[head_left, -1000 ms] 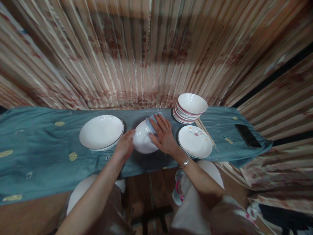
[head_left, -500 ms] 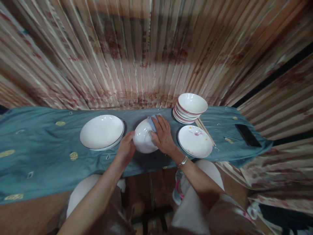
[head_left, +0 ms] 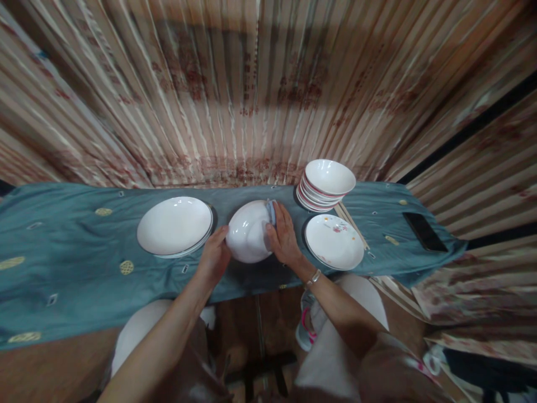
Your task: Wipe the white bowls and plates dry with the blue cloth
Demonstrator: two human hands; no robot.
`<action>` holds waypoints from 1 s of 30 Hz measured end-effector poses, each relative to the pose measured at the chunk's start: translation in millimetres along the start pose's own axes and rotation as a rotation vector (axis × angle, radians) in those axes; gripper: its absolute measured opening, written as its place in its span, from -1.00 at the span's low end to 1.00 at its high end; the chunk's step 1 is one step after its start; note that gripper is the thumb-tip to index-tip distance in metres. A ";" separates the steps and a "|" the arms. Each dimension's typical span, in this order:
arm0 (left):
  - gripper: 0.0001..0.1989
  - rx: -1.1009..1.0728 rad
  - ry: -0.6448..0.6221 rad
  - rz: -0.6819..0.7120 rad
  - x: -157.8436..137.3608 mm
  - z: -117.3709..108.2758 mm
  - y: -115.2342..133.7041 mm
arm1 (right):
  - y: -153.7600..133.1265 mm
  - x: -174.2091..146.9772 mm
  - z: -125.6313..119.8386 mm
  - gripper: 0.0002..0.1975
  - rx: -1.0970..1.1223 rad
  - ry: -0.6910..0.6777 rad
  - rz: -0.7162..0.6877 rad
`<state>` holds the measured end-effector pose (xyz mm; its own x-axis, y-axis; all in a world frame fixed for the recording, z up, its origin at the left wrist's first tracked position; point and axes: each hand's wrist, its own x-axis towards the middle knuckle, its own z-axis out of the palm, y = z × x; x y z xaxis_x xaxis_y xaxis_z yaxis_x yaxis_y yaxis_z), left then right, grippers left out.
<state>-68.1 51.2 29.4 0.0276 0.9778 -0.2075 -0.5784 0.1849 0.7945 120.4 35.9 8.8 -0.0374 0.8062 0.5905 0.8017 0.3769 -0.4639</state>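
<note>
A glossy white dish [head_left: 247, 229] is held up at the middle of the table, its rounded underside turned towards me; whether it is a bowl or a deep plate I cannot tell. My left hand [head_left: 216, 252] grips its left rim, thumb on the near face. On the opposite edge, my right hand [head_left: 285, 235] presses a light blue cloth [head_left: 271, 211] against the rim, with fingers over the far side and thumb on the underside. Part of the cloth is hidden by those fingers.
Large white plates [head_left: 174, 226] are stacked on the left. To the right stand several stacked bowls [head_left: 329, 178], flower-patterned plates [head_left: 335, 243] and chopsticks [head_left: 351, 224]. A black phone [head_left: 424, 231] lies on the teal tablecloth [head_left: 92, 268]. Behind hangs a pleated curtain [head_left: 235, 112].
My right hand has slid with the cloth from the dish's top right onto its right edge. The dish has turned slightly, showing more of its underside. My left hand keeps its grip.
</note>
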 end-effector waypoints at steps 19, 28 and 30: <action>-0.79 -0.009 0.002 -0.016 3.0 -3.7 0.0 | 11.1 -21.7 8.1 -0.34 0.131 0.048 0.149; -0.77 -0.001 -0.002 0.013 2.6 0.7 3.0 | 8.4 -14.4 11.7 -0.32 0.080 0.062 0.140; -0.76 -0.004 0.002 0.015 1.9 2.6 3.5 | 7.8 -11.7 12.3 -0.31 0.036 0.058 0.119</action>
<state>-68.0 54.0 33.3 0.0171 0.9803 -0.1965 -0.5816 0.1696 0.7956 119.7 35.0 -9.9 0.0924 0.8186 0.5669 0.7767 0.2970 -0.5554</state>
